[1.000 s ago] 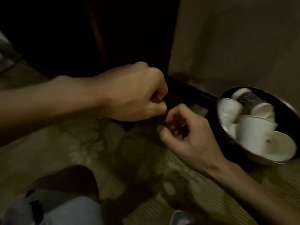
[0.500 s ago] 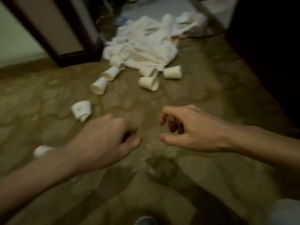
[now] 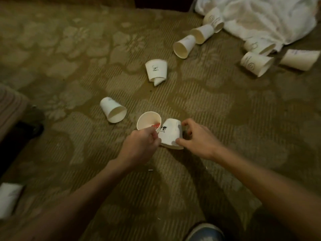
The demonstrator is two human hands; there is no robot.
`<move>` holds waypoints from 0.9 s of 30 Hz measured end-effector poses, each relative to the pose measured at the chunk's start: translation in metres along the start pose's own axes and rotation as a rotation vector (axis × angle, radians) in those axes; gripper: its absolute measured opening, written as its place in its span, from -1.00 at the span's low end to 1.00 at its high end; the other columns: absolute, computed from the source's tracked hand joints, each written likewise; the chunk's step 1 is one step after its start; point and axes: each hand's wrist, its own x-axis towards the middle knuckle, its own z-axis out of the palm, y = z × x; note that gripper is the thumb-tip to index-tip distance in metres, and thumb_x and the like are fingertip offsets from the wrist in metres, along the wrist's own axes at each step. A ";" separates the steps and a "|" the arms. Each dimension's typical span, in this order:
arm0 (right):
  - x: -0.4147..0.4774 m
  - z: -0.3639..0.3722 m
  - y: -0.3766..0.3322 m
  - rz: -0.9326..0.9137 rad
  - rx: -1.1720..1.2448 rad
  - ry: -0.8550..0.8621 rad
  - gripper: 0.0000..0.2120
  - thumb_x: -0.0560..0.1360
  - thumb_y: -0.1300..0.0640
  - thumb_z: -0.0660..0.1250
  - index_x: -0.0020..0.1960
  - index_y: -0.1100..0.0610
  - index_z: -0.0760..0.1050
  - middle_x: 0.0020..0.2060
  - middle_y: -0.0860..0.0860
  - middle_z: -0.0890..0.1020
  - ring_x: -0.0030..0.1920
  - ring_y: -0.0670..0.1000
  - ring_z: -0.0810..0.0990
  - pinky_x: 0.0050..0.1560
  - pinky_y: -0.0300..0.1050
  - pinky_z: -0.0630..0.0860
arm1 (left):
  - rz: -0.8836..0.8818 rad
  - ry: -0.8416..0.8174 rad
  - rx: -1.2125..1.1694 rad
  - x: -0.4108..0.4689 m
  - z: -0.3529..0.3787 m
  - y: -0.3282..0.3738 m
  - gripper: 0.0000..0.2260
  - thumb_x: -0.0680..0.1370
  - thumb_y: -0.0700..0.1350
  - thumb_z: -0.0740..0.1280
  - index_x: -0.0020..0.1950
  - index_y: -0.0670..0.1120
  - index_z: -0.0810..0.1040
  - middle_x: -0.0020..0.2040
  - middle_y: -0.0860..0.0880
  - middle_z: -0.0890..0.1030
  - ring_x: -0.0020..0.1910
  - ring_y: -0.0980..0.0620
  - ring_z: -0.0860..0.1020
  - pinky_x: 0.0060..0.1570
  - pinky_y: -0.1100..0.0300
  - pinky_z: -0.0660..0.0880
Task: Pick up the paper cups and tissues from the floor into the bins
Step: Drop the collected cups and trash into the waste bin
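While carpet lies open around, left hand and right hand grip adjacent cups.

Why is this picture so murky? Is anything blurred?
Head view: dim yellowish light, corners falling to black; the far cups and white pile top right are smeared by blur; the cup gripped by the right hand is sharper; both arms cast soft shadows on the carpet.
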 end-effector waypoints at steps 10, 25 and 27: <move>0.021 0.045 0.010 -0.018 0.163 0.112 -0.16 0.38 -0.11 0.52 0.51 -0.12 0.12 0.41 0.03 0.37 0.38 0.09 0.36 0.14 -0.07 0.35 | 0.113 0.159 0.008 -0.008 0.024 -0.018 -0.82 0.53 -0.01 0.39 -0.23 0.02 0.45 -0.38 0.12 0.50 -0.38 0.08 0.50 -0.39 0.16 0.38; 0.007 0.047 0.040 0.254 0.651 0.033 -0.01 0.22 0.00 0.64 0.50 -0.11 0.17 0.13 -0.09 0.49 0.05 -0.09 0.53 -0.09 -0.12 0.55 | 0.017 0.391 -0.080 -0.006 0.035 -0.034 -0.64 0.54 0.15 0.29 0.29 0.06 0.48 0.29 -0.13 0.35 0.21 -0.04 0.36 0.07 0.12 0.38; 0.006 0.046 0.042 0.292 0.722 0.001 -0.07 0.24 0.05 0.63 0.49 -0.04 0.24 0.18 -0.05 0.53 0.09 -0.03 0.57 -0.12 -0.12 0.56 | -0.021 0.293 -0.131 0.001 0.035 -0.036 -0.73 0.55 0.14 0.31 0.15 0.03 0.58 0.36 -0.15 0.33 0.29 -0.10 0.36 0.17 0.04 0.38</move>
